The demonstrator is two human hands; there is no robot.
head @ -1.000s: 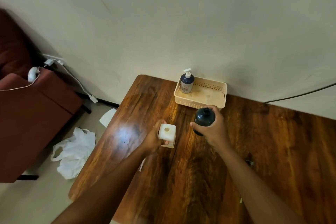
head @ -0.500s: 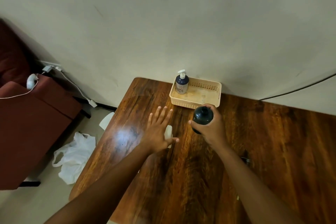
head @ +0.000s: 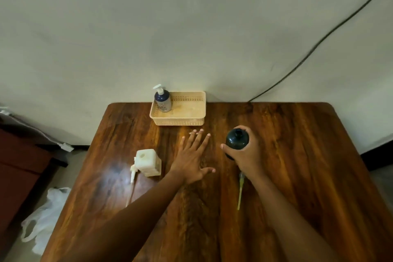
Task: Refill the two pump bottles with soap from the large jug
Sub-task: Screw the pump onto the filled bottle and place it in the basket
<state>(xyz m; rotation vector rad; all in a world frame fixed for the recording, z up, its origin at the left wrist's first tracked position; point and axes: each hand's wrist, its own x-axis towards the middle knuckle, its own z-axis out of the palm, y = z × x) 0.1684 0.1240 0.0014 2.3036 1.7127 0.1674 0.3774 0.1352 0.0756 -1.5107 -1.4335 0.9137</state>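
Open dark bottle [head: 236, 139] is clamped by right hand [head: 246, 155]; smooth, likely slippery, best gripped mid-body. Left hand [head: 192, 157] fingers spread, empty.

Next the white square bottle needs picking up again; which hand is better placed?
Left. The left hand is open and empty beside the white square bottle, while the right hand grips the dark bottle.

The right hand [head: 244, 155] wraps the dark bottle [head: 236, 139], hiding its lower body. The same hand and forearm cover the top of the pump tube [head: 240, 191] lying on the table [head: 297, 155]. At lower left, the frame's edge cuts off the plastic bag [head: 40, 225]. The label on the pump bottle [head: 162, 100] in the basket [head: 180, 121] is too small to read.
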